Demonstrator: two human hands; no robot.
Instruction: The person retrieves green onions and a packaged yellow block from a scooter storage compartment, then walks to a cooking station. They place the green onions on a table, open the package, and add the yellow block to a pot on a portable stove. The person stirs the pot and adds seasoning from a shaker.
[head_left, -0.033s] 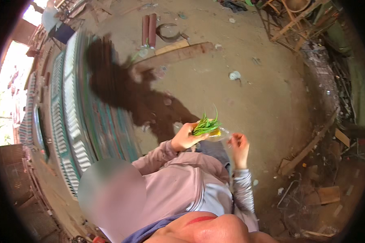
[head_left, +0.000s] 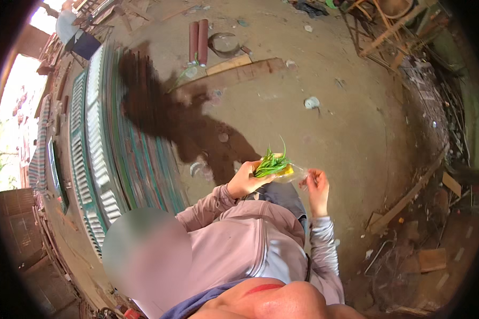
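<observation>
In front of my body, my left hand (head_left: pixel 244 179) is closed around a bunch of thin green leaves (head_left: pixel 271 165). Long blades stick up past the fingers, one curling above the rest. Against the leaves, on their right side, lies a clear plastic bag (head_left: pixel 299 174) with something yellow (head_left: pixel 288 170) in or behind it; I cannot tell which. My right hand (head_left: pixel 318 186) is closed in a pinch at the bag's right edge, its fingertips partly hidden by glare and small size. Both hands are held above the bare ground.
Louvred green shutters (head_left: pixel 93 154) lie stacked along the left. Ahead are two reddish-brown tubes (head_left: pixel 198 42), a metal ring (head_left: pixel 224 44) and a wooden plank (head_left: pixel 239 72). Wooden frames (head_left: pixel 380 32) and scrap pile up at right. A person (head_left: pixel 67 26) is at the far left.
The view has shifted slightly, so the surroundings sit a little further right. Both hands keep the same holds.
</observation>
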